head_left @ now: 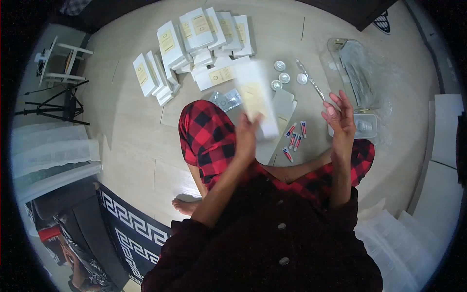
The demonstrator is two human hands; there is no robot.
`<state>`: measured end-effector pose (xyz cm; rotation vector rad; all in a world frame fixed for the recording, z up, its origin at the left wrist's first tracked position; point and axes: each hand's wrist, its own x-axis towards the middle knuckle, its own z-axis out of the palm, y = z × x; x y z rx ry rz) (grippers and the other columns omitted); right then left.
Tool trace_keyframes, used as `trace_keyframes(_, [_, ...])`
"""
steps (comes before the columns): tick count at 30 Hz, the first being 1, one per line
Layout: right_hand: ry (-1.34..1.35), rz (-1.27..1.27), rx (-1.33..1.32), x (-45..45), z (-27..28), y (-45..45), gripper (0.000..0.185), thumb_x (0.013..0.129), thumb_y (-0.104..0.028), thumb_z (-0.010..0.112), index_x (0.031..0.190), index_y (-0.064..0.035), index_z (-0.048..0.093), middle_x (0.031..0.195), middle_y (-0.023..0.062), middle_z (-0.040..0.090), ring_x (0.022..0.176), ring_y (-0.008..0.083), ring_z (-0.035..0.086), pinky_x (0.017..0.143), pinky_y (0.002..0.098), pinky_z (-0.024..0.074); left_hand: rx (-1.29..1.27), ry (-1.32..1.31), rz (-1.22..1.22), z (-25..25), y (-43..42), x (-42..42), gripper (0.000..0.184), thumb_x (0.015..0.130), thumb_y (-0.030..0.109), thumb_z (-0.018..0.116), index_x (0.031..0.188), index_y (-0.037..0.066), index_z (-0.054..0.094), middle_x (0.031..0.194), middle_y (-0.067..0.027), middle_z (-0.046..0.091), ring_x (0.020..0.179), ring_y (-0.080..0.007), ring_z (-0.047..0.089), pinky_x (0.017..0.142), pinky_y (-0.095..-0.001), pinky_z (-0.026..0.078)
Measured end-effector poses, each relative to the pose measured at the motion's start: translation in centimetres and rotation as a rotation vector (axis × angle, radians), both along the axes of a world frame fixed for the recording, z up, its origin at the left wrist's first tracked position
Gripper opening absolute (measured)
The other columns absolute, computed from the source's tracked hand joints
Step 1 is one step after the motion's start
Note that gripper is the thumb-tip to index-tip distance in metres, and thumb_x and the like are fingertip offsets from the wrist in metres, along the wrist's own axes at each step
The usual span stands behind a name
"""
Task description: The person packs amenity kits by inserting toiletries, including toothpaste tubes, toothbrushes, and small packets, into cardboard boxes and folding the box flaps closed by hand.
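My left hand (247, 134) is closed on the lower part of a white box (254, 92) with a yellowish label, blurred by motion. My right hand (342, 117) is raised with its fingers apart and holds nothing. Between my hands, several small red and blue tubes (295, 140) lie on the floor near flat white pieces (283, 104). Farther up are several round silver items (284, 78) and a long clear strip (314, 85). Silvery packets (228, 99) lie by my left knee.
Stacks of white labelled boxes (199, 29) stand ahead to the left. A clear plastic bag (357, 73) and a plastic tub (365, 125) are on the right. At the far left are a black tripod (58, 104) and another person's hand (70, 255).
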<state>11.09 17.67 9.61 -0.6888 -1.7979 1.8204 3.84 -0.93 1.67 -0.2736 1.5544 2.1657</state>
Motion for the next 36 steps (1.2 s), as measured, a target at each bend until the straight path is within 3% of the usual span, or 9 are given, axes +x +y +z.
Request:
trace_keyframes(4, [-0.083,0.032,-0.149,1.9,-2.7,0.6,0.037,0.087,-0.014,0.058,0.122,-0.0046,0.050,0.113,0.0075,0.056,0.099,0.0173,0.056,0.082,0.0306,0.0473,0.570,-0.218,0.418,-4.8,-1.3,-9.7,0.033,0.094,0.012,0.043,0.124,-0.001,0.039,0.120,-0.0111,0.049,0.111,-0.0263,0.048,0.099,-0.0409,0.037])
trace_keyframes(8, [-0.287,0.102,-0.192,3.8,-7.9,-0.7,0.029,0.084,-0.012,0.061,0.112,-0.0025,0.057,0.105,0.0044,0.061,0.090,0.0140,0.058,0.071,0.0277,0.0491,0.500,-0.031,0.529,-7.6,-2.2,-16.5,0.039,0.092,0.014,0.047,0.126,-0.001,0.037,0.126,-0.0118,0.044,0.111,-0.0267,0.048,0.100,-0.0402,0.036])
trace_keyframes(11, [-0.359,0.210,0.202,4.6,-13.0,-1.8,0.034,0.077,-0.010,0.066,0.109,-0.0011,0.057,0.101,0.0039,0.061,0.086,0.0182,0.060,0.072,0.0295,0.0492,-0.426,0.320,0.598,-7.2,-2.4,-16.8,0.057,0.085,0.013,0.060,0.132,0.001,0.031,0.133,-0.0173,0.039,0.122,-0.0326,0.039,0.104,-0.0450,0.031])
trace_keyframes(13, [-0.391,0.254,0.351,2.9,-13.0,-2.2,0.040,0.073,-0.009,0.068,0.111,-0.0011,0.056,0.102,0.0057,0.060,0.089,0.0217,0.059,0.075,0.0314,0.0482,-1.434,0.784,0.500,-6.2,-2.4,-15.5,0.069,0.085,0.031,0.059,0.138,0.005,0.024,0.142,-0.0184,0.025,0.129,-0.0405,0.024,0.102,-0.0520,0.027])
trace_keyframes(16, [-0.364,0.282,0.648,-0.5,-12.7,-3.1,0.053,0.065,-0.011,0.074,0.114,-0.0032,0.054,0.107,0.0090,0.055,0.098,0.0248,0.054,0.080,0.0346,0.0462,-1.618,0.618,-0.066,-7.8,-2.3,-16.2,0.077,0.085,0.050,0.048,0.142,0.010,0.017,0.149,-0.0135,0.007,0.133,-0.0416,0.011,0.103,-0.0584,0.019])
trace_keyframes(20, [-0.565,0.353,0.929,-4.3,-12.7,-3.8,0.075,0.050,-0.018,0.083,0.117,-0.0069,0.052,0.118,0.0117,0.046,0.112,0.0289,0.042,0.085,0.0407,0.0412,-1.648,0.633,-0.065,-7.4,-1.9,-15.3,0.079,0.085,0.059,0.040,0.143,0.010,0.015,0.149,-0.0138,0.007,0.134,-0.0410,0.007,0.102,-0.0614,0.016])
trace_keyframes(24, [-0.719,0.352,0.908,-5.5,-13.0,-3.5,0.078,0.045,-0.022,0.085,0.113,-0.0047,0.052,0.114,0.0114,0.043,0.109,0.0303,0.041,0.083,0.0431,0.0420,-1.380,0.836,0.124,-5.0,-0.6,-13.1,0.083,0.083,0.050,0.052,0.142,0.005,0.015,0.148,-0.0179,0.010,0.134,-0.0413,0.009,0.104,-0.0585,0.015])
trace_keyframes(29, [-0.681,0.391,0.801,-4.9,-14.5,-3.3,0.081,0.039,-0.016,0.087,0.110,-0.0029,0.049,0.110,0.0133,0.043,0.105,0.0341,0.043,0.081,0.0428,0.0464,-0.799,0.676,-0.550,-2.2,1.5,-1.7,0.084,0.069,0.017,0.073,0.132,-0.006,0.024,0.136,-0.0274,0.028,0.125,-0.0427,0.029,0.100,-0.0503,0.029])
trace_keyframes(36, [-0.717,0.361,0.638,-6.7,-13.1,-1.3,0.063,0.051,-0.021,0.082,0.104,-0.0018,0.053,0.108,0.0148,0.050,0.094,0.0336,0.058,0.077,0.0416,0.0501,-1.197,0.576,-0.981,-5.2,2.7,4.8,0.110,0.064,0.018,0.078,0.136,-0.011,0.001,0.145,-0.0275,-0.006,0.133,-0.0465,0.008,0.101,-0.0573,0.026])
